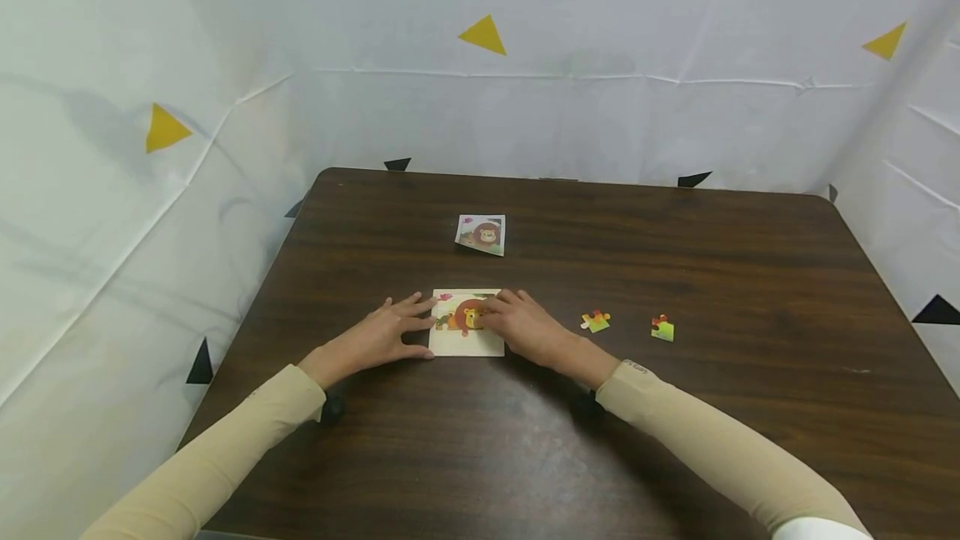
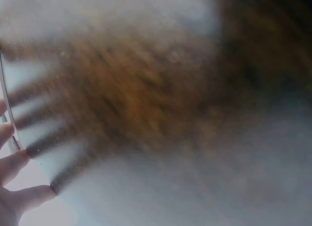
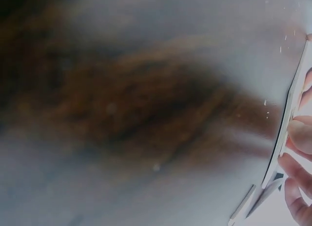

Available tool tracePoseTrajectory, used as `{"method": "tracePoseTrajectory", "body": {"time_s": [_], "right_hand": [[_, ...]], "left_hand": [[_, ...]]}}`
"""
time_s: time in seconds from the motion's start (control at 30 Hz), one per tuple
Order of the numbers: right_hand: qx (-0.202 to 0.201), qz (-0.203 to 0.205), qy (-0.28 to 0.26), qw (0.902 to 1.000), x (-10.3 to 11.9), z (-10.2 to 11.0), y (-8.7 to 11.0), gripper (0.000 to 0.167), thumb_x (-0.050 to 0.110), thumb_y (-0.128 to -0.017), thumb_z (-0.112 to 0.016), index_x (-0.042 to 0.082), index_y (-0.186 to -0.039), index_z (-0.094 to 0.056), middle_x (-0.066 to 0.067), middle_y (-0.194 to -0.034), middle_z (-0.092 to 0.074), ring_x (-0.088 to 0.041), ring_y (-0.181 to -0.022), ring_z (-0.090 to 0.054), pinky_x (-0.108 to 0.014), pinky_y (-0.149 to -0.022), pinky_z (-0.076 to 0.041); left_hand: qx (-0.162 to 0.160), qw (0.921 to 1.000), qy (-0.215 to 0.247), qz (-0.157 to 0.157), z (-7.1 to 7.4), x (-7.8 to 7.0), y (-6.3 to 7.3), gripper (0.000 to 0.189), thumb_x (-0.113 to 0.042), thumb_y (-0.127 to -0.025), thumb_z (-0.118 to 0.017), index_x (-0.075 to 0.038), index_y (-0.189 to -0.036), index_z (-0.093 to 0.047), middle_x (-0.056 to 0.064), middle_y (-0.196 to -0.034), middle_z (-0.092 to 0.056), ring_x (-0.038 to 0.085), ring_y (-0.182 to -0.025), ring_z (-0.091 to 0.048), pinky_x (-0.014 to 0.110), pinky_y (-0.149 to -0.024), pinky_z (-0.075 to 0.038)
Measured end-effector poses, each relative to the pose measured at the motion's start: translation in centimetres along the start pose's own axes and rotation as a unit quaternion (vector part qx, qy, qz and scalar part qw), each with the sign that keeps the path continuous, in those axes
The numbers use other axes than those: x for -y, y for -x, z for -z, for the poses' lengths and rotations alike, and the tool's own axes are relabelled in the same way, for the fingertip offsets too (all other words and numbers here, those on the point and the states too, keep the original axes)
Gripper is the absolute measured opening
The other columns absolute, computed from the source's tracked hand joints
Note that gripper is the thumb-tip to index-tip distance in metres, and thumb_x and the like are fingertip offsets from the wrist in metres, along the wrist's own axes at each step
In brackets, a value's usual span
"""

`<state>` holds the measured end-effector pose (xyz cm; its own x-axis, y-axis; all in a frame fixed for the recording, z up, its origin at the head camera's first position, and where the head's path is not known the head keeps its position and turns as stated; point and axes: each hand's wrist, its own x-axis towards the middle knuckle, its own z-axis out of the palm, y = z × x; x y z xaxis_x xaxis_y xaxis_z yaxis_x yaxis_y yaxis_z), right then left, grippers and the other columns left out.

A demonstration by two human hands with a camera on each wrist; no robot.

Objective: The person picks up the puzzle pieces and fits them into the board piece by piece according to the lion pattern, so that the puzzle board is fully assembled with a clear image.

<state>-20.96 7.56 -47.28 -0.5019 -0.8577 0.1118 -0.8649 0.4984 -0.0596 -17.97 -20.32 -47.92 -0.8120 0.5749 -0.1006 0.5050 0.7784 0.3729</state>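
Note:
A pale square puzzle board point(image 1: 467, 345) lies flat on the table, its upper part filled with a lion picture point(image 1: 463, 317); its lower strip is bare. My left hand point(image 1: 378, 333) lies with fingers spread, their tips at the board's left edge. From the right, my right hand point(image 1: 529, 327) reaches over the board, thumb and bent fingers at the puzzle piece on the picture's right side, partly covering it. In the right wrist view, the right fingertips point(image 3: 298, 134) meet the board's surface. Two loose puzzle pieces point(image 1: 596, 322) point(image 1: 662, 327) lie right of that hand.
Behind the board lies a printed lion card point(image 1: 481, 234) with a lifted near edge. The dark wooden table point(image 1: 720, 257) has white sheeting point(image 1: 585, 132) behind and at the sides, marked with yellow and black triangles. Both wrist views mostly show a blurred, reflective tabletop.

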Motion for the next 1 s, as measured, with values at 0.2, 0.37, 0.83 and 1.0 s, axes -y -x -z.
{"method": "tracePoseTrajectory", "body": {"time_s": [0.2,0.37,0.83,1.0], "right_hand": [[0.021,-0.004,0.025,0.9995,0.29,0.08,0.00,0.043,0.007,-0.086,-0.072,0.017,-0.127,-0.064,-0.004,-0.137,-0.054,-0.024,-0.118,-0.050,-0.039,-0.087,-0.045],[0.031,-0.008,0.035,0.9989,0.58,0.04,0.04,0.049,0.011,-0.084,-0.075,0.019,-0.130,-0.062,-0.005,-0.141,-0.051,-0.024,-0.120,-0.048,-0.038,-0.085,-0.045],[-0.008,-0.030,-0.054,0.9981,0.78,-0.02,0.09,0.034,0.007,-0.090,-0.067,0.013,-0.124,-0.065,-0.007,-0.137,-0.054,-0.025,-0.119,-0.051,-0.050,-0.087,-0.050],[-0.056,-0.045,-0.124,0.9897,0.59,0.39,-0.09,0.024,0.008,-0.093,-0.064,0.006,-0.117,-0.068,-0.011,-0.123,-0.062,-0.026,-0.108,-0.056,-0.046,-0.084,-0.050]], "left_hand": [[0.000,1.0000,-0.002,0.000,-0.09,0.01,-0.03,0.063,-0.046,-0.084,-0.070,-0.014,-0.136,-0.056,0.005,-0.154,-0.034,0.032,-0.143,-0.024,0.065,-0.107,-0.023],[0.001,1.0000,-0.002,0.000,-0.13,-0.02,-0.09,0.063,-0.046,-0.084,-0.071,-0.014,-0.136,-0.056,0.005,-0.154,-0.034,0.032,-0.143,-0.025,0.066,-0.107,-0.023],[-0.008,0.9999,-0.002,-0.012,-0.20,0.05,0.01,0.061,-0.044,-0.084,-0.071,-0.011,-0.134,-0.059,0.007,-0.152,-0.036,0.034,-0.142,-0.026,0.067,-0.105,-0.024],[-0.009,0.9999,-0.001,-0.012,-0.14,0.05,-0.09,0.061,-0.044,-0.084,-0.072,-0.011,-0.133,-0.059,0.007,-0.152,-0.037,0.034,-0.142,-0.027,0.068,-0.104,-0.024]]}}
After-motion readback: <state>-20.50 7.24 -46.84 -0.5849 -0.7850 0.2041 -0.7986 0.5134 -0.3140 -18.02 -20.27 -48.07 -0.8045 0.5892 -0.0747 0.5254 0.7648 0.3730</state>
